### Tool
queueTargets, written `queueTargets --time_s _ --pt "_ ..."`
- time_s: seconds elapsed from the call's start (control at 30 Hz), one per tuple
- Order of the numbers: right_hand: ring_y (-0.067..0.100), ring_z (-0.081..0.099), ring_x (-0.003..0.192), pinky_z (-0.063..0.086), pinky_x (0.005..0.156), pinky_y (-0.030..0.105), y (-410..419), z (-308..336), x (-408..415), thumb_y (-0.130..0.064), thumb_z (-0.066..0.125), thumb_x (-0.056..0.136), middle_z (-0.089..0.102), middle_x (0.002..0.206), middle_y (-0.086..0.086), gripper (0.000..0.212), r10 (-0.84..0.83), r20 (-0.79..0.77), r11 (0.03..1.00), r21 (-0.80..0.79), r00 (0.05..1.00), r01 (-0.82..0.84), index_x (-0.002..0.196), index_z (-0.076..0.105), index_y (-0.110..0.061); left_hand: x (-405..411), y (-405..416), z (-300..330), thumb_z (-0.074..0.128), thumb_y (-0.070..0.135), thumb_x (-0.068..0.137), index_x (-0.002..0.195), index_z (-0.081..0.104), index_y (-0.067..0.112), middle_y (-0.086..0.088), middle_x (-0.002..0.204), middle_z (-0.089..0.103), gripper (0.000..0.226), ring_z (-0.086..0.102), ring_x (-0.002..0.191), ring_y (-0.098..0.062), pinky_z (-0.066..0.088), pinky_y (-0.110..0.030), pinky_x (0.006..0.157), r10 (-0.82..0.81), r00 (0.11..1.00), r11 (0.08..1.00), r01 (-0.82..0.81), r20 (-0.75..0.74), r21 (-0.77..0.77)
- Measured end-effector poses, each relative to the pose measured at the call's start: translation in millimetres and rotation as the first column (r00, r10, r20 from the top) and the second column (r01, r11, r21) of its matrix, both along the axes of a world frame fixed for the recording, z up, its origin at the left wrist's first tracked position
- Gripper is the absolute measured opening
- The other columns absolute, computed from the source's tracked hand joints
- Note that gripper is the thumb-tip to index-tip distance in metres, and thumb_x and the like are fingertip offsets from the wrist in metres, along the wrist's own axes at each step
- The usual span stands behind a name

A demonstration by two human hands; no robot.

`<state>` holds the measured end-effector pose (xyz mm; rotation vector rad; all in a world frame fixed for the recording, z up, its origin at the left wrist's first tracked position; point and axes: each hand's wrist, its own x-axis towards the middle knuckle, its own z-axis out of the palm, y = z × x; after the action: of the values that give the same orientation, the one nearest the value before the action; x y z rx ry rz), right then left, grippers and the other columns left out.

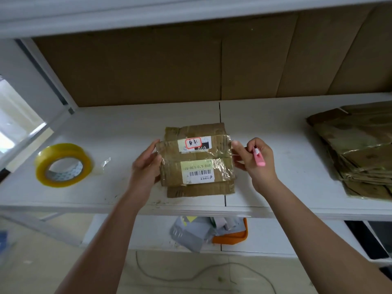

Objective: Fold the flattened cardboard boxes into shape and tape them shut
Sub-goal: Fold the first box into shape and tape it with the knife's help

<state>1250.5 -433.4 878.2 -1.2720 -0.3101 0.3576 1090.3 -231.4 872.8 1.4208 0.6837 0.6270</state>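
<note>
A small cardboard box (197,160), folded into shape and wrapped in glossy clear tape, sits near the front middle of the white shelf (127,128), over the seam between two shelf boards; white shipping labels with a barcode and a red-ringed stamp face up on its top, and loose flaps stick out at its far and near edges; the left hand (146,164) holds the box's left side, fingers curled round that edge with the thumb up by the top corner; the right hand (254,160) pinches the tape at the box's right edge between thumb and forefinger, while its other fingers curl round a pink cutter (259,157) that points down and to the right; well to the left lies a yellowish roll of tape (63,164), flat on the shelf, its loose end trailing toward the box; at the right end rests a stack of flattened boxes (360,151); brown cardboard sheets (148,66) line the back of the shelf; below, an orange tray (233,237) holds grey bags.
</note>
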Motion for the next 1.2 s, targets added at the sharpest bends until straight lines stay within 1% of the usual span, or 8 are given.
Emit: queueTargets --time_s 0.17,0.53,0.7,0.83,0.9,1.03,1.13,1.2 --pt "0.012 0.050 0.051 0.048 0.053 0.021 12 7 0 -0.033 0.074 0.083 0.041 0.068 0.012 0.044 -0.108 -0.068 0.991 -0.092 0.992 0.102 0.068 0.036 -0.018 7 -14 4 0.046 0.028 0.101 0.116 0.068 0.034 -0.010 0.099 0.073 0.027 0.071 0.095 -0.025 0.057 -0.030 0.058 0.067 0.981 0.948 -0.006 0.182 -0.317" --pt "0.032 0.063 0.082 0.055 0.083 0.049 0 2 3 -0.011 0.070 0.086 0.051 0.082 0.020 0.034 0.034 -0.080 0.996 -0.078 0.996 -0.040 0.074 0.038 -0.015 -2 -1 -10 0.043 0.002 0.095 0.113 0.073 0.027 -0.003 0.119 0.071 0.043 0.069 0.104 -0.017 0.059 -0.032 0.074 -0.056 0.935 0.879 0.213 0.350 -0.428" --pt "0.023 0.069 0.076 0.059 0.076 0.039 -6 3 6 -0.002 0.068 0.084 0.061 0.060 -0.001 0.032 0.115 -0.066 0.990 -0.079 0.991 -0.120 0.077 0.040 -0.013 -8 1 -14 0.044 -0.002 0.088 0.120 0.070 0.028 -0.001 0.132 0.064 0.052 0.062 0.120 -0.017 0.057 -0.031 0.084 -0.169 0.896 0.848 0.345 0.410 -0.403" --pt "0.018 0.069 0.083 0.061 0.072 0.032 -10 14 8 0.003 0.069 0.082 0.071 0.093 0.001 0.032 0.158 -0.100 0.983 -0.078 0.982 -0.166 0.082 0.042 -0.014 -11 2 -6 0.049 0.001 0.088 0.122 0.069 0.027 0.001 0.129 0.065 0.047 0.065 0.112 -0.017 0.057 -0.034 0.082 -0.216 0.867 0.828 0.406 0.449 -0.387" --pt "0.017 0.070 0.091 0.060 0.076 0.033 -10 23 11 -0.011 0.074 0.081 0.070 0.108 -0.001 0.033 0.159 -0.089 0.980 -0.107 0.983 -0.168 0.087 0.042 -0.015 -8 1 10 0.058 0.017 0.084 0.115 0.070 0.027 0.004 0.112 0.069 0.035 0.066 0.096 -0.014 0.056 -0.030 0.076 -0.220 0.883 0.845 0.385 0.415 -0.372" --pt "0.014 0.070 0.089 0.057 0.080 0.034 0 37 12 -0.032 0.077 0.075 0.073 0.089 -0.010 0.041 0.088 0.064 0.987 -0.137 0.994 -0.078 0.088 0.040 -0.018 4 -3 32 0.058 0.022 0.088 0.106 0.065 0.013 -0.003 0.096 0.070 0.022 0.066 0.089 -0.016 0.054 -0.034 0.078 -0.049 0.904 0.940 0.186 0.424 -0.287" --pt "0.023 0.070 0.096 0.055 0.075 0.027 7 35 15 -0.006 0.075 0.081 0.072 0.107 0.002 0.038 0.098 0.198 0.994 -0.060 0.975 -0.088 0.087 0.041 -0.020 2 3 41 0.064 0.002 0.084 0.109 0.059 0.015 0.000 0.104 0.068 0.029 0.066 0.096 -0.015 0.056 -0.029 0.081 -0.082 0.815 0.969 0.200 0.573 -0.146" --pt "0.026 0.067 0.106 0.052 0.077 0.030 10 22 16 0.018 0.060 0.083 0.068 0.113 0.013 0.040 0.137 0.235 0.987 -0.111 0.962 -0.114 0.085 0.040 -0.017 2 4 37 0.065 -0.008 0.077 0.108 0.058 0.019 0.003 0.106 0.069 0.041 0.064 0.100 -0.012 0.053 -0.022 0.082 -0.104 0.865 0.994 0.112 0.490 0.014"
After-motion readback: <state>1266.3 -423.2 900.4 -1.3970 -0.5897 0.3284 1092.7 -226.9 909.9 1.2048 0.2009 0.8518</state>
